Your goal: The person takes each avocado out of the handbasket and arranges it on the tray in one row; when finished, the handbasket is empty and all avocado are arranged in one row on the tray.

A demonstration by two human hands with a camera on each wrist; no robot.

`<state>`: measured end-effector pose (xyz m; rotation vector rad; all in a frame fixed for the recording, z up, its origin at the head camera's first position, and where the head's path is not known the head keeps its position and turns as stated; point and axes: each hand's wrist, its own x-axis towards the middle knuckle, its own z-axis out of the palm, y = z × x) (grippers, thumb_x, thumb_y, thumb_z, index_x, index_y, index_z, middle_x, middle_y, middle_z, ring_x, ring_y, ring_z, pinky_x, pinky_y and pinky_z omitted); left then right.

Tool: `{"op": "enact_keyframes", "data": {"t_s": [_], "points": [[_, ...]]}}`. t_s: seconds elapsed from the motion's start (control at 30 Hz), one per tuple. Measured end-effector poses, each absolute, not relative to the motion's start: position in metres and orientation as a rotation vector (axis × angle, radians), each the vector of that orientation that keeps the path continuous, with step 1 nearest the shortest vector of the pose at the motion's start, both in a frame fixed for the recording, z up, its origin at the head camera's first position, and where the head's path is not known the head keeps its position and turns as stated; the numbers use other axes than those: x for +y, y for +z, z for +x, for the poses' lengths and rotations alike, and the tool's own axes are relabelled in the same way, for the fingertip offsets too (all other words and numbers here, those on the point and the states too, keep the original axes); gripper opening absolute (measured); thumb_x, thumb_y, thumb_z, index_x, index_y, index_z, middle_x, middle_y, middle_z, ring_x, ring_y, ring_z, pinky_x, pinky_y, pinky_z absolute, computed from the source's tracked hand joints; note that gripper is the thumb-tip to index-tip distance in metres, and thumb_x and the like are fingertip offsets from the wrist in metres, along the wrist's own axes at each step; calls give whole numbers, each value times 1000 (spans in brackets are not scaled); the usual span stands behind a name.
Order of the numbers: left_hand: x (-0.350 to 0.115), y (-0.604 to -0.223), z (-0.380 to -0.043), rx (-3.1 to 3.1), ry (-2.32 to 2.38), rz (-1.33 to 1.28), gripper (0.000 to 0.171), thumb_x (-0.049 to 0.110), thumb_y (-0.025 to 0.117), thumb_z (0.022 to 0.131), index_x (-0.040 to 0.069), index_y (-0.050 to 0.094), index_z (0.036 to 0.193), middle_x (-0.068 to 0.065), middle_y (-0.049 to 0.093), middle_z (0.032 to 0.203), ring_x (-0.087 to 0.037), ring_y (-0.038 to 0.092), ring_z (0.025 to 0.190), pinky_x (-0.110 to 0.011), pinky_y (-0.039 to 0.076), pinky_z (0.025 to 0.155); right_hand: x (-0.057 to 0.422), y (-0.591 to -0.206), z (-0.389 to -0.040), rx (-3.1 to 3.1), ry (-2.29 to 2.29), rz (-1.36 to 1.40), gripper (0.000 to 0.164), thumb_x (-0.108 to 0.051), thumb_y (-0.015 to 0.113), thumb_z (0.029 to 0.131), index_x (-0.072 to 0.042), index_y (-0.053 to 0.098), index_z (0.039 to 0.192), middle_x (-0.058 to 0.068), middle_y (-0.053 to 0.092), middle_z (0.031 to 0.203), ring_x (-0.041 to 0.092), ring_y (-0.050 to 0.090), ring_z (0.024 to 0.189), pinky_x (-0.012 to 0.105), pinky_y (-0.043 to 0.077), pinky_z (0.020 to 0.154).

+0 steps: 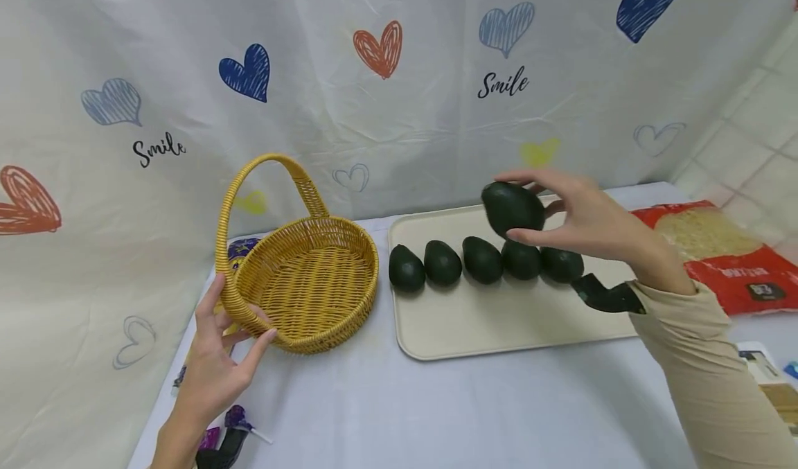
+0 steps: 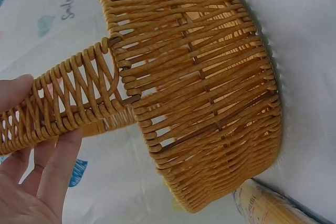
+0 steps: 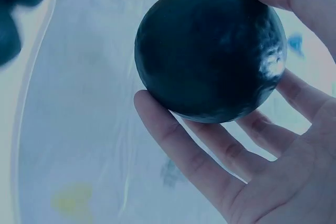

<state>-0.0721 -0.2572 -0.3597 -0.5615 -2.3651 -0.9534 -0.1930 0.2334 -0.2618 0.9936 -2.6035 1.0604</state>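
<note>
A yellow woven basket (image 1: 305, 296) with a tall arched handle stands on the left of the table, nothing inside it. My left hand (image 1: 215, 365) grips the lower part of that handle, thumb on one side and fingers on the other, as the left wrist view shows with the handle (image 2: 68, 95) close up. Above a beige tray (image 1: 499, 330), my right hand (image 1: 589, 219) holds a dark green avocado (image 1: 512, 209) between thumb and fingertips. Several more avocados (image 1: 442, 262) lie in a row across the tray, a few partly hidden behind the held one.
Right of the tray lies a red packet (image 1: 717, 254) with a clear window. A purple-wrapped lollipop (image 1: 237, 417) is near my left wrist. A packaged item (image 2: 262, 205) sits behind the basket. Cloth printed with hearts (image 1: 380, 50) hangs at the back.
</note>
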Motion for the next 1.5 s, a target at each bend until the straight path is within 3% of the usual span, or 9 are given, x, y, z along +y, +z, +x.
{"op": "enact_keyframes", "data": {"t_s": [0.13, 0.27, 0.4, 0.63, 0.8, 1.0, 1.2, 1.4, 1.5], "points": [[-258, -360, -72, -2346, -955, -591, 124, -28, 82, 64, -2, 11, 162, -9, 68, 99, 10, 60, 101, -8, 53, 84, 278, -273, -184, -2610, 1129, 728, 76, 2, 88, 79, -16, 59, 147, -13, 62, 128, 6, 55, 107, 7, 51, 78], [-257, -360, -73, -2335, -959, -610, 123, -28, 82, 63, -3, 11, 161, -9, 68, 99, 9, 60, 101, -9, 54, 84, 317, -291, -177, -2657, 1162, 501, 73, 0, 86, 84, -17, 56, 149, -21, 58, 123, -2, 54, 103, 5, 48, 74], [-257, -359, -73, -2331, -968, -599, 123, -29, 81, 63, -3, 11, 161, -9, 68, 98, 9, 60, 101, -8, 53, 84, 346, -309, -177, -2767, 1109, 300, 70, -14, 84, 90, -20, 52, 152, -10, 54, 129, -8, 51, 101, 10, 46, 71], [-256, -359, -71, -2332, -976, -581, 122, -30, 80, 64, -3, 11, 161, -9, 67, 98, 9, 60, 100, -8, 53, 83, 366, -339, -190, -2921, 1010, 109, 74, -36, 77, 96, -6, 42, 155, 34, 53, 137, 47, 52, 117, 45, 43, 79], [-256, -360, -72, -2340, -968, -578, 122, -30, 81, 64, -3, 10, 161, -10, 67, 99, 10, 59, 102, -8, 53, 84, 367, -358, -200, -2984, 989, 89, 77, -35, 74, 98, 6, 38, 152, 42, 47, 137, 57, 47, 120, 60, 45, 85], [-258, -362, -73, -2338, -973, -610, 122, -28, 81, 66, -3, 9, 161, -9, 68, 100, 8, 61, 102, -9, 54, 85, 367, -370, -208, -3103, 1006, 35, 82, -38, 68, 100, 11, 30, 154, 49, 38, 140, 64, 36, 128, 76, 38, 96], [-259, -363, -74, -2334, -975, -624, 117, -22, 83, 72, -4, 9, 160, -8, 67, 99, 7, 61, 102, -10, 54, 86, 371, -373, -210, -3184, 1002, 41, 82, -42, 65, 102, 11, 30, 153, 50, 38, 137, 63, 40, 123, 75, 41, 94], [-259, -363, -74, -2336, -980, -618, 117, -23, 83, 71, -3, 9, 161, -7, 67, 100, 6, 61, 102, -10, 54, 86, 375, -373, -213, -3238, 1029, 87, 82, -40, 65, 103, 13, 26, 153, 49, 39, 133, 50, 60, 105, 42, 60, 76], [-258, -363, -74, -2338, -981, -605, 122, -27, 82, 65, -3, 10, 161, -7, 67, 100, 6, 61, 101, -10, 54, 85, 377, -371, -216, -3279, 1068, 97, 82, -38, 63, 104, 11, 22, 155, 48, 34, 137, 48, 61, 105, 41, 61, 78]]}}
